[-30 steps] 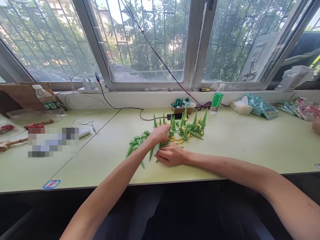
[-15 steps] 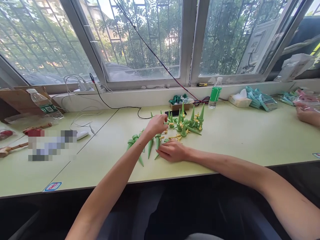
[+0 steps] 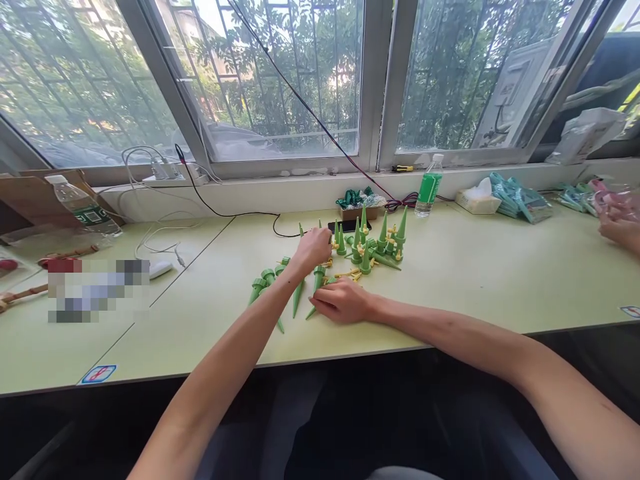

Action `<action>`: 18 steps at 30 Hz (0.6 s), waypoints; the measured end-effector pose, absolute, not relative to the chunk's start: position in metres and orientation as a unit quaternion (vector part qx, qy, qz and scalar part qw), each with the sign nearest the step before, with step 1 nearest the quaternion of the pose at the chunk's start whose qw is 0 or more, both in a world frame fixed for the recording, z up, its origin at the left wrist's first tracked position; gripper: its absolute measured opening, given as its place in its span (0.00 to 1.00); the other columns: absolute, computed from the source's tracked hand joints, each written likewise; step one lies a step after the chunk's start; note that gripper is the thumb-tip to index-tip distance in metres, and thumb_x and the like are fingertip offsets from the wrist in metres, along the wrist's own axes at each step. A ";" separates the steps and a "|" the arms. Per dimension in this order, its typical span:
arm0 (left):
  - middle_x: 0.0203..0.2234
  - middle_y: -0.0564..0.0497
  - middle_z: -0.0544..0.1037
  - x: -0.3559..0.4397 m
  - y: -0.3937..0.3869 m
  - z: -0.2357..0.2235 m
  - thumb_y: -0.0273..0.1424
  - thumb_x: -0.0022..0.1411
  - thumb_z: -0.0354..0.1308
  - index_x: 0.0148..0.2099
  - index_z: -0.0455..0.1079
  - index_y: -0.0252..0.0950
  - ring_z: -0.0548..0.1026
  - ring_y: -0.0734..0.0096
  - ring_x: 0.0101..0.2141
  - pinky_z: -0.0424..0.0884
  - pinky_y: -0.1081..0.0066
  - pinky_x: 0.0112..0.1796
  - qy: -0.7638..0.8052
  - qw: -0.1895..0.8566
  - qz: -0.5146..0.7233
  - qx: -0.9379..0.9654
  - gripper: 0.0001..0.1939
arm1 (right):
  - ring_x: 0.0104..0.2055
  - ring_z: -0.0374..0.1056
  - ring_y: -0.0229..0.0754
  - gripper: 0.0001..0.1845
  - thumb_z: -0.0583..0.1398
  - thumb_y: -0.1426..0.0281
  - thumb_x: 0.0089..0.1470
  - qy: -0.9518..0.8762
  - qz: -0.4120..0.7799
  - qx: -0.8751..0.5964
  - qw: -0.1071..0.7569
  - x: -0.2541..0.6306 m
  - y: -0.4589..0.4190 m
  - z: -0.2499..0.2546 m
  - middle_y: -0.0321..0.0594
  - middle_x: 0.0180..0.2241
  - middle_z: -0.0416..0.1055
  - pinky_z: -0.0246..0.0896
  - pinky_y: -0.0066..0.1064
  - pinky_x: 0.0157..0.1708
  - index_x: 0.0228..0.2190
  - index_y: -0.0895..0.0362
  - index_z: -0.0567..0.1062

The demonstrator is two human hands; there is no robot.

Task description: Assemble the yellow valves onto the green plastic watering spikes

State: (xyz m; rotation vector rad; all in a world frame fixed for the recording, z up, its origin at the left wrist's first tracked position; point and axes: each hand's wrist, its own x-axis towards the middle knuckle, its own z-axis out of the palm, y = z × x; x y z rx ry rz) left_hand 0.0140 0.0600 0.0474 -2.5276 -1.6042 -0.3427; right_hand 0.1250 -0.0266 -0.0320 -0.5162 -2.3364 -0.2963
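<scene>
Green plastic watering spikes (image 3: 401, 230) with small yellow valves stand and lie in a cluster on the table. My left hand (image 3: 314, 248) is closed, reaching palm down over the left part of the cluster. Its fingertips are turned away, so whatever they hold is hidden. My right hand (image 3: 345, 300) rests low at the near side of the cluster, its fingers curled over a lying green spike (image 3: 311, 312) whose tip shows at the left. Just beyond these fingers is a tilted spike (image 3: 319, 279). More spikes (image 3: 257, 287) lie left of my left forearm, partly hidden by it.
Behind the cluster are a dark phone (image 3: 350, 227) and a small box (image 3: 353, 213). A green-labelled bottle (image 3: 429, 187) and a tissue box (image 3: 477, 202) stand near the window. Another person's hand (image 3: 620, 227) holds pink items at right. Cables (image 3: 165, 233) lie at left.
The spike just beyond my right fingers now leans more. Both my hands stay nearly in place, the view having shifted slightly. The other person's hand at right has moved a little.
</scene>
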 end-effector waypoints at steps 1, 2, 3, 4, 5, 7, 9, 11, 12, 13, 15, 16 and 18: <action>0.36 0.38 0.79 0.014 0.061 0.046 0.25 0.61 0.54 0.40 0.75 0.32 0.77 0.58 0.38 0.68 0.67 0.37 -0.534 0.059 -0.122 -0.835 0.10 | 0.20 0.57 0.33 0.19 0.51 0.70 0.66 -0.905 -0.114 -0.200 0.358 0.125 -0.026 -0.032 0.33 0.18 0.65 0.45 0.29 0.23 0.22 0.56 0.66; 0.36 0.38 0.79 0.013 0.063 0.044 0.25 0.61 0.53 0.41 0.75 0.32 0.77 0.58 0.38 0.69 0.67 0.38 -0.536 0.053 -0.133 -0.832 0.10 | 0.20 0.57 0.33 0.19 0.51 0.70 0.66 -0.905 -0.113 -0.201 0.358 0.125 -0.026 -0.032 0.33 0.18 0.65 0.45 0.29 0.23 0.22 0.56 0.65; 0.36 0.38 0.79 0.013 0.063 0.043 0.25 0.61 0.53 0.41 0.75 0.32 0.77 0.58 0.38 0.69 0.67 0.38 -0.538 0.048 -0.145 -0.829 0.10 | 0.20 0.56 0.33 0.19 0.51 0.70 0.66 -0.905 -0.112 -0.201 0.357 0.125 -0.026 -0.033 0.33 0.18 0.64 0.45 0.29 0.23 0.22 0.56 0.65; 0.35 0.38 0.79 0.013 0.064 0.043 0.25 0.62 0.53 0.41 0.75 0.32 0.77 0.59 0.38 0.69 0.67 0.38 -0.540 0.043 -0.159 -0.826 0.10 | 0.20 0.56 0.33 0.19 0.51 0.71 0.66 -0.906 -0.110 -0.201 0.356 0.125 -0.027 -0.033 0.33 0.18 0.64 0.45 0.29 0.24 0.22 0.56 0.65; 0.34 0.39 0.79 0.013 0.064 0.043 0.25 0.62 0.52 0.43 0.75 0.32 0.77 0.59 0.37 0.68 0.67 0.38 -0.540 0.038 -0.174 -0.823 0.11 | 0.20 0.56 0.33 0.19 0.51 0.71 0.66 -0.906 -0.108 -0.200 0.357 0.125 -0.027 -0.033 0.33 0.18 0.64 0.45 0.29 0.24 0.22 0.56 0.65; 0.32 0.42 0.79 0.011 0.061 0.044 0.25 0.62 0.52 0.47 0.74 0.32 0.77 0.61 0.35 0.68 0.68 0.38 -0.531 0.028 -0.213 -0.819 0.13 | 0.19 0.55 0.33 0.19 0.51 0.70 0.66 -0.904 -0.103 -0.199 0.365 0.126 -0.027 -0.032 0.32 0.17 0.63 0.45 0.29 0.23 0.21 0.56 0.64; 0.30 0.45 0.79 0.008 0.057 0.048 0.26 0.63 0.52 0.52 0.71 0.32 0.76 0.64 0.33 0.68 0.69 0.37 -0.509 0.017 -0.263 -0.820 0.16 | 0.19 0.54 0.33 0.20 0.51 0.69 0.66 -0.897 -0.097 -0.206 0.379 0.129 -0.027 -0.031 0.32 0.17 0.62 0.45 0.29 0.23 0.21 0.55 0.63; 0.26 0.49 0.78 0.001 0.051 0.052 0.29 0.64 0.52 0.54 0.70 0.33 0.75 0.67 0.30 0.67 0.70 0.37 -0.480 0.005 -0.309 -0.821 0.17 | 0.19 0.54 0.33 0.20 0.51 0.68 0.67 -0.883 -0.088 -0.230 0.399 0.133 -0.025 -0.028 0.32 0.17 0.62 0.45 0.30 0.24 0.21 0.55 0.63; 0.25 0.51 0.78 -0.004 0.048 0.054 0.30 0.65 0.52 0.53 0.70 0.34 0.74 0.68 0.29 0.67 0.71 0.36 -0.470 0.000 -0.323 -0.822 0.16 | 0.19 0.54 0.33 0.20 0.51 0.68 0.67 -0.873 -0.081 -0.248 0.411 0.136 -0.024 -0.027 0.32 0.18 0.62 0.45 0.29 0.24 0.22 0.55 0.63; 0.25 0.51 0.78 -0.010 0.045 0.055 0.32 0.65 0.52 0.51 0.72 0.35 0.74 0.69 0.27 0.66 0.71 0.36 -0.465 -0.001 -0.330 -0.822 0.15 | 0.20 0.54 0.33 0.20 0.50 0.67 0.68 -0.856 -0.074 -0.267 0.436 0.139 -0.022 -0.025 0.33 0.18 0.63 0.46 0.29 0.24 0.22 0.55 0.63; 0.24 0.51 0.78 -0.024 0.038 0.057 0.33 0.64 0.52 0.44 0.75 0.36 0.72 0.71 0.26 0.66 0.72 0.34 -0.467 -0.005 -0.321 -0.824 0.12 | 0.21 0.56 0.34 0.18 0.50 0.67 0.68 -0.823 -0.051 -0.298 0.481 0.143 -0.017 -0.023 0.34 0.20 0.64 0.49 0.28 0.25 0.25 0.55 0.66; 0.25 0.52 0.78 -0.030 0.035 0.056 0.32 0.63 0.52 0.42 0.76 0.36 0.72 0.72 0.26 0.66 0.72 0.34 -0.470 -0.011 -0.306 -0.828 0.12 | 0.21 0.57 0.34 0.17 0.50 0.67 0.68 -0.808 -0.039 -0.315 0.497 0.145 -0.014 -0.022 0.34 0.20 0.65 0.50 0.27 0.25 0.27 0.56 0.68; 0.26 0.52 0.79 -0.042 0.027 0.054 0.31 0.60 0.54 0.41 0.77 0.38 0.72 0.72 0.27 0.66 0.72 0.35 -0.458 -0.045 -0.236 -0.856 0.11 | 0.21 0.58 0.34 0.15 0.50 0.67 0.67 -0.786 -0.023 -0.338 0.517 0.147 -0.010 -0.022 0.34 0.21 0.66 0.52 0.27 0.25 0.30 0.56 0.70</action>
